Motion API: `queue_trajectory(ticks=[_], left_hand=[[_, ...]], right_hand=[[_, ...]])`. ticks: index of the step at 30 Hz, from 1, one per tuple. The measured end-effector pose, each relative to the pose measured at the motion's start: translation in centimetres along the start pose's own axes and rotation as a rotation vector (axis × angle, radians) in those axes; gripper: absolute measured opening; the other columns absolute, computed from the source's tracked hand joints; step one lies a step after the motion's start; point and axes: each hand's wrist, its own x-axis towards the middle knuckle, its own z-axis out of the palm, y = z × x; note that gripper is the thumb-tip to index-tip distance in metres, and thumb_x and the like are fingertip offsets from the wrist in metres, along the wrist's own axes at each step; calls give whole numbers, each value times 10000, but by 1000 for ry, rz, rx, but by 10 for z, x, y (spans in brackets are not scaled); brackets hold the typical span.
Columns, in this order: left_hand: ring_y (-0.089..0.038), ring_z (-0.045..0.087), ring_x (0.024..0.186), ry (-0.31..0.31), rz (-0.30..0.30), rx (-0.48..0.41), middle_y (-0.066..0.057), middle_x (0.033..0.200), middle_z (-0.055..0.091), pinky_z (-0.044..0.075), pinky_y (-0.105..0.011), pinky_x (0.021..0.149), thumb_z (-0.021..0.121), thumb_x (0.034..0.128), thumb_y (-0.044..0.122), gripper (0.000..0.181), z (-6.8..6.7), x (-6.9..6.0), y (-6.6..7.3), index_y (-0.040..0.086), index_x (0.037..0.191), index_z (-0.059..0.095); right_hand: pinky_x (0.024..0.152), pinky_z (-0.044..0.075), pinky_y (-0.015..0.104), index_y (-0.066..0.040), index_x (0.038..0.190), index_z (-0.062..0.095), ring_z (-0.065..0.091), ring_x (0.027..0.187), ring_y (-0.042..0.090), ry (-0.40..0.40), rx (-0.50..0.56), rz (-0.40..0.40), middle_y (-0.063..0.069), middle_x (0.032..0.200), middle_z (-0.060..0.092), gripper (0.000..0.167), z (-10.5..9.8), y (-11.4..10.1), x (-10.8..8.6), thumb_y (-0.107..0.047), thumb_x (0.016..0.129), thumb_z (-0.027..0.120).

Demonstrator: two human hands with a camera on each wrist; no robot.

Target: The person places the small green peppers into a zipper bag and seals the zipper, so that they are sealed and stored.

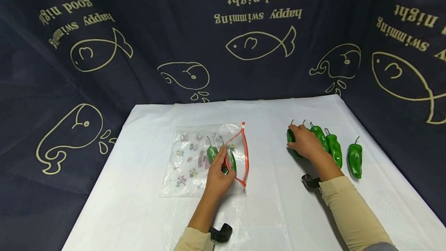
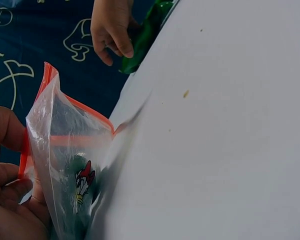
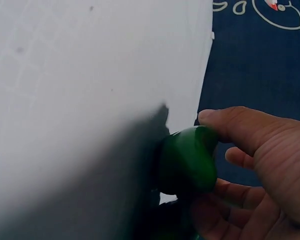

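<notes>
A clear printed zip bag (image 1: pixel 184 165) with a red-edged mouth lies on the white table, green peppers (image 1: pixel 211 153) inside it. My left hand (image 1: pixel 218 179) pinches the bag's red edge, holding the mouth apart; the left wrist view shows thumb and fingers on that red strip (image 2: pixel 90 109). To the right, my right hand (image 1: pixel 308 144) is over the leftmost pepper of a row (image 1: pixel 291 136). In the right wrist view, thumb and fingers of the right hand (image 3: pixel 265 165) are around a green pepper (image 3: pixel 187 160).
More green peppers (image 1: pixel 334 150) lie beside the right hand, and one (image 1: pixel 355 160) is farther right. A dark cloth (image 1: pixel 261 76) with fish drawings hangs behind the white table (image 1: pixel 139 212).
</notes>
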Motion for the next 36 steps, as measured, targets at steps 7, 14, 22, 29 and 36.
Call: queue_trajectory(ticks=[7, 14, 22, 29, 36], left_hand=[[-265, 354, 1414, -4, -3, 2, -158, 1544, 387, 305, -261, 1104, 578, 718, -12, 775, 0, 0, 1, -54, 1473, 413], [-277, 372, 1401, 0, 9, -13, -156, 1543, 389, 350, -275, 1081, 582, 718, -23, 779, 0, 0, 0, -47, 1478, 409], [-267, 368, 1403, -4, 7, -12, -157, 1544, 387, 344, -266, 1081, 581, 719, -24, 776, 0, 0, -1, -49, 1476, 411], [-272, 362, 1409, -5, -3, 6, -157, 1543, 389, 320, -263, 1098, 580, 723, -3, 768, 0, -1, 2, -55, 1471, 416], [-258, 353, 1415, -10, -10, 11, -139, 1549, 385, 318, -285, 1107, 576, 726, -4, 770, -1, -1, 3, -46, 1478, 411]], right_hand=[[890, 447, 634, 43, 1462, 399, 527, 1103, 556, -6, 16, 2, 372, 1363, 428, 711, -1, 4, 0, -181, 876, 733], [934, 407, 655, 24, 1486, 369, 471, 1183, 556, -6, 93, -3, 354, 1417, 376, 713, -1, 7, -2, -166, 889, 709], [972, 369, 671, -27, 1529, 312, 407, 1262, 545, -23, 191, 13, 335, 1473, 316, 717, -4, 6, -2, -157, 918, 663], [935, 414, 610, -2, 1510, 344, 503, 1151, 458, 13, 239, -33, 326, 1404, 403, 694, -6, 3, -1, -122, 899, 651], [837, 460, 538, 12, 1494, 378, 560, 981, 389, 49, 285, -113, 334, 1360, 441, 671, -5, -1, -2, -70, 886, 652]])
